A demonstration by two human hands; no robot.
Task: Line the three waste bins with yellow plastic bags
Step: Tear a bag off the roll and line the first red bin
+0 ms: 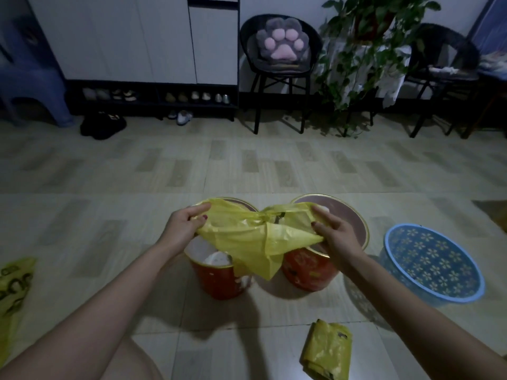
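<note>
Left hand [184, 226] and right hand [333, 235], arms extended, each pinch one edge of a crumpled yellow bag [248, 237], stretched above two red bins [219, 275].

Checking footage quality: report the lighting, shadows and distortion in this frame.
Head view: dim overall with dark corners; the arms cast soft shadows on the floor below the yellow bag; wide-angle bending curves the cabinet edges; the blue basket is slightly soft.

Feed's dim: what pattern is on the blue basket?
Pale flower cutouts across the blue basket, clearest in the head view.
</note>
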